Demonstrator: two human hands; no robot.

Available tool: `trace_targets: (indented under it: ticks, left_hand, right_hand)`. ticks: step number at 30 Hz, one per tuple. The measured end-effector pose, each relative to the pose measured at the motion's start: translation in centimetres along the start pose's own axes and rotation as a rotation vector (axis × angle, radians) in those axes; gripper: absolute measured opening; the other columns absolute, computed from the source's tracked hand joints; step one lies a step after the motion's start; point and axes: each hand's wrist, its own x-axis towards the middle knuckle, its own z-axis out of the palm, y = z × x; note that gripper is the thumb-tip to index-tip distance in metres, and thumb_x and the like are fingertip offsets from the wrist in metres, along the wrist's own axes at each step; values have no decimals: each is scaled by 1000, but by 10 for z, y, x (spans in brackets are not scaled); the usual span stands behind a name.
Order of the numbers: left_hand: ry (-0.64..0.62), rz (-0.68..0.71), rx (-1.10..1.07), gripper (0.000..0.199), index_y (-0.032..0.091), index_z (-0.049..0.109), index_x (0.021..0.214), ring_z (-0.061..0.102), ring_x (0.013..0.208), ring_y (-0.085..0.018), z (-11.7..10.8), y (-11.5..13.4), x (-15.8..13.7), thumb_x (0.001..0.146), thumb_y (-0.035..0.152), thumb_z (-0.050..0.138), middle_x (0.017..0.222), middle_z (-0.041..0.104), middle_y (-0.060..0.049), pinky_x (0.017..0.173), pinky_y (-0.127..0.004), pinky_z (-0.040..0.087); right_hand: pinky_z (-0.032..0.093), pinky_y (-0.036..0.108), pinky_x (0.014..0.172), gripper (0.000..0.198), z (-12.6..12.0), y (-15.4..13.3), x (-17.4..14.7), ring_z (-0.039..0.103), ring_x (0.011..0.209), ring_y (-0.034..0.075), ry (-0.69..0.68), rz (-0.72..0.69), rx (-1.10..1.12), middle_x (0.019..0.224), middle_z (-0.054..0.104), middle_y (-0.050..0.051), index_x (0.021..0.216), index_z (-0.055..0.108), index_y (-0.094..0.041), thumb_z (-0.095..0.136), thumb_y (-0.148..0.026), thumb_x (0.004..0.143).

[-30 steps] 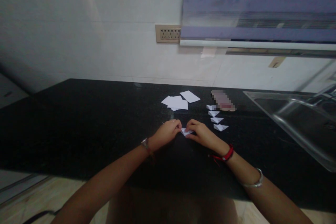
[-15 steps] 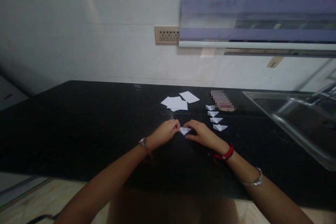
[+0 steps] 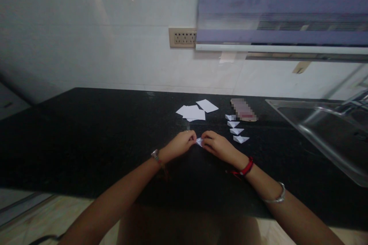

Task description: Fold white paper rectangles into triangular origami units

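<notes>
Between my hands, low over the dark countertop [image 3: 86, 141], is a small folded white paper [image 3: 199, 142]. My left hand [image 3: 184, 141] pinches its left corner, fingers closed. My right hand [image 3: 220, 146] grips the right side with thumb and fingers, which cover part of the paper. Several white paper sheets [image 3: 194, 113] lie loosely overlapped just beyond my hands. To the right of my right hand, several folded paper pieces [image 3: 240, 139] stand in a short column, each with a pointed shape.
A phone-like flat object [image 3: 243, 110], blurred out, lies behind the folded pieces. A steel sink [image 3: 304, 132] with a faucet is set into the counter at the right. A socket panel [image 3: 183, 38] and a purple-grey blind [image 3: 281, 7] are on the wall behind.
My right thumb and fingers have closed in on the folded paper, covering more of its right side. My left hand stays at the left corner. The sheets and the column have not moved.
</notes>
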Motion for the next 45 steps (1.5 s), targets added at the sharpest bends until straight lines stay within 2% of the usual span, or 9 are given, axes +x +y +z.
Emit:
trace_targets:
  ticks: [4, 9, 11, 18, 23, 28, 34, 45]
  left_hand:
    - [-10, 3, 31, 6, 16, 50, 77, 48, 71, -12, -1, -2, -1, 78, 16, 44, 75, 54, 0, 64, -23, 38]
    - [-30, 101, 74, 11, 17, 53, 83, 47, 86, -15, 4, -3, -1, 73, 21, 54, 88, 53, -3, 78, -27, 38]
    - [-20, 96, 83, 10, 17, 54, 82, 47, 88, -16, 8, -2, -1, 73, 22, 55, 90, 53, -3, 79, -28, 38]
    - [38, 51, 152, 10, 16, 54, 78, 47, 83, -15, 14, 4, -1, 78, 21, 45, 86, 51, -4, 75, -27, 40]
    - [22, 49, 168, 9, 16, 53, 78, 47, 83, -15, 11, 1, -2, 77, 17, 44, 87, 50, -3, 73, -26, 40]
    - [-2, 82, 190, 10, 17, 54, 83, 46, 87, -15, 13, -1, -2, 77, 23, 48, 92, 50, -4, 76, -26, 40]
    - [19, 72, 246, 14, 16, 53, 81, 47, 83, -14, 17, 0, 1, 81, 22, 40, 89, 51, -4, 74, -25, 40]
    - [53, 94, 160, 11, 15, 51, 78, 47, 80, -14, 14, -1, 1, 80, 18, 41, 83, 52, -3, 73, -25, 39]
  right_hand:
    - [43, 30, 73, 18, 2, -1, 3, 50, 81, 16, 8, -8, -12, 88, 53, 9, 82, 59, -13, 41, -15, 81]
    - [43, 30, 73, 17, 5, -1, 3, 49, 81, 16, 33, -7, 69, 89, 51, 9, 81, 57, -13, 40, -16, 82]
    - [43, 29, 74, 16, 6, -1, 2, 49, 83, 15, 38, 3, 110, 90, 50, 9, 81, 56, -13, 41, -15, 81]
    - [43, 26, 73, 13, 7, 1, 1, 49, 82, 14, 64, 48, 224, 91, 49, 8, 80, 55, -14, 42, -13, 80]
    - [43, 25, 73, 14, 2, 5, -1, 51, 81, 14, 45, 42, 247, 87, 51, 6, 76, 57, -15, 44, -14, 80]
    - [42, 26, 74, 14, 2, 7, -2, 51, 82, 14, 54, 30, 238, 88, 52, 7, 77, 59, -14, 45, -14, 79]
    - [42, 25, 72, 11, 6, 11, -1, 52, 79, 14, 62, 39, 288, 84, 55, 6, 75, 57, -15, 46, -13, 78]
    - [41, 25, 70, 11, 4, 12, 1, 52, 76, 14, 82, 61, 331, 80, 56, 5, 73, 57, -15, 47, -14, 78]
